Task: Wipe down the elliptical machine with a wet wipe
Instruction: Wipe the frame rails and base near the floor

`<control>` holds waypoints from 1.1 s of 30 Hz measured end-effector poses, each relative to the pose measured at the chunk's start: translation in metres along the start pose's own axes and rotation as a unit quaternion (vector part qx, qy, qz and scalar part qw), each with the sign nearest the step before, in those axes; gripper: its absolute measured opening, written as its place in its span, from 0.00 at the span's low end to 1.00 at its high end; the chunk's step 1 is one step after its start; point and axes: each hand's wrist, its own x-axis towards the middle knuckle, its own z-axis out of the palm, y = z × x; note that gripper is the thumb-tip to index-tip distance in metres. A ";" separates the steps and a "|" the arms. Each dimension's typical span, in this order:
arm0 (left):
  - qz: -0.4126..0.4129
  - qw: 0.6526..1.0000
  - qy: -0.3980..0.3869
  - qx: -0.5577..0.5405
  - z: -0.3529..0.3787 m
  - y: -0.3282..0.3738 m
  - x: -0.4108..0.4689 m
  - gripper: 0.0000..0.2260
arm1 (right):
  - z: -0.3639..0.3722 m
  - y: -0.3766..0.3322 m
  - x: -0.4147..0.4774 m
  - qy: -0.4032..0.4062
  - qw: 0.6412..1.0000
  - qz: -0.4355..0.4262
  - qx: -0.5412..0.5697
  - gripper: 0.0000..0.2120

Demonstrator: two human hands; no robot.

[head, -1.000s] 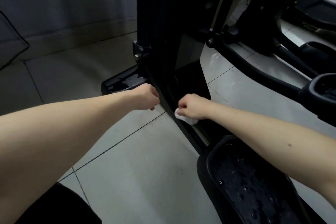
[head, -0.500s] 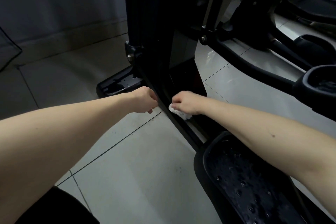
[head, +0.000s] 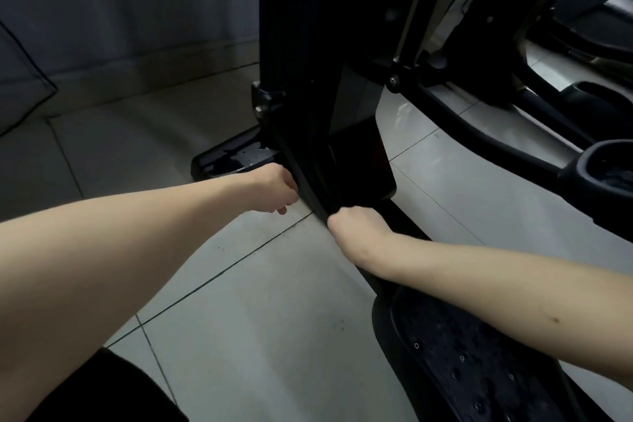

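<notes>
Wiping in progress, low on the near side of the elliptical machine (head: 308,44).

Progress, as judged: the front foot (head: 236,158) and the near pedal (head: 462,370) both carry a wet, beaded sheen, which suggests they have had their pass. The work now sits on the sloping lower rail (head: 313,181) between those two parts. The tall column above, the far pedal (head: 603,168) and the linkage behind it show no sign either way in this dim light. Roughly mid-task, with the upper and far parts probably left.

Right hand (head: 356,229): knuckles up, fingers curled down over the top edge of the lower rail, just ahead of the near pedal. The wet wipe is not visible. Most likely it lies bunched under this palm against the rail, though that is inference only.

Left hand (head: 274,188): fingers curled inward, one fingertip showing below. It is set against the outer side of the same rail, just behind the front foot. I cannot tell whether it grips the rail or merely rests beside it.

Floor tiles (head: 257,319): pale and bare beneath both forearms.
</notes>
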 end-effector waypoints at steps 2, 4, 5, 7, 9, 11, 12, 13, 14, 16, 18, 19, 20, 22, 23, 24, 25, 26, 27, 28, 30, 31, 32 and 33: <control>-0.005 1.000 0.009 0.003 -0.005 -0.006 0.000 0.10 | -0.015 -0.004 0.025 0.041 0.999 0.017 0.028 0.10; -0.012 1.000 0.019 0.002 -0.010 -0.011 -0.002 0.10 | -0.032 -0.006 0.051 0.079 0.995 0.032 0.054 0.08; -0.015 1.000 0.023 0.000 -0.012 -0.013 -0.002 0.10 | -0.041 -0.007 0.063 0.099 0.992 0.037 0.063 0.07; -0.020 0.999 0.031 -0.003 -0.016 -0.017 -0.004 0.09 | -0.060 -0.008 0.085 0.140 0.985 0.048 0.084 0.06; -0.024 0.999 0.034 -0.005 -0.019 -0.021 -0.004 0.09 | -0.081 -0.009 0.106 0.184 0.975 0.061 0.107 0.07; -0.030 0.999 0.036 -0.008 -0.023 -0.027 -0.003 0.09 | -0.101 -0.011 0.124 0.219 0.962 0.081 0.143 0.06; -0.033 0.999 0.037 -0.012 -0.024 -0.029 -0.003 0.09 | -0.108 -0.012 0.130 0.226 0.956 0.090 0.165 0.05; -0.035 0.998 0.038 -0.018 -0.026 -0.032 -0.003 0.09 | -0.110 -0.013 0.133 0.231 0.951 0.096 0.182 0.04; -0.037 0.998 0.039 -0.022 -0.027 -0.034 -0.003 0.08 | -0.108 -0.014 0.135 0.235 0.949 0.101 0.187 0.03; -0.039 0.998 0.040 -0.025 -0.029 -0.037 -0.002 0.08 | -0.097 -0.015 0.131 0.236 0.950 0.101 0.177 0.04; -0.042 0.998 0.040 -0.024 -0.029 -0.038 -0.001 0.08 | -0.079 -0.014 0.121 0.232 0.953 0.090 0.170 0.07; -0.044 0.998 0.039 -0.021 -0.029 -0.037 0.000 0.09 | -0.069 -0.013 0.114 0.229 0.954 0.085 0.171 0.07; -0.044 0.998 0.038 -0.015 -0.028 -0.035 0.000 0.09 | -0.059 -0.012 0.106 0.225 0.956 0.083 0.169 0.06; -0.038 0.999 0.033 0.002 -0.026 -0.029 -0.001 0.10 | -0.037 -0.009 0.087 0.218 0.960 0.076 0.161 0.05; -0.036 0.999 0.030 0.009 -0.025 -0.025 -0.002 0.11 | -0.024 -0.007 0.077 0.209 0.963 0.072 0.156 0.05; -0.035 0.999 0.027 0.011 -0.024 -0.022 -0.003 0.11 | -0.012 -0.005 0.065 0.197 0.966 0.070 0.153 0.04; -0.034 0.999 0.025 0.011 -0.022 -0.019 -0.004 0.12 | -0.001 -0.003 0.054 0.182 0.969 0.068 0.155 0.04; -0.032 0.999 0.023 0.012 -0.021 -0.016 -0.004 0.12 | 0.009 0.000 0.043 0.167 0.971 0.067 0.160 0.03; -0.029 0.999 0.022 0.013 -0.020 -0.012 -0.006 0.12 | 0.017 0.002 0.034 0.153 0.972 0.067 0.166 0.03; -0.025 0.999 0.020 0.016 -0.018 -0.009 -0.007 0.13 | 0.023 0.004 0.025 0.140 0.974 0.068 0.166 0.03; -0.017 0.999 0.018 0.025 -0.016 -0.004 -0.009 0.13 | 0.030 0.007 0.010 0.113 0.979 0.070 0.154 0.04; -0.013 0.999 0.019 0.031 -0.015 -0.002 -0.011 0.13 | 0.030 0.008 0.003 0.099 0.981 0.070 0.152 0.04; -0.010 0.999 0.019 0.036 -0.014 0.000 -0.012 0.13 | 0.030 0.009 -0.002 0.079 0.983 0.074 0.148 0.03; -0.008 0.999 0.019 0.039 -0.014 0.001 -0.013 0.13 | 0.029 0.010 -0.007 0.053 0.986 0.079 0.139 0.03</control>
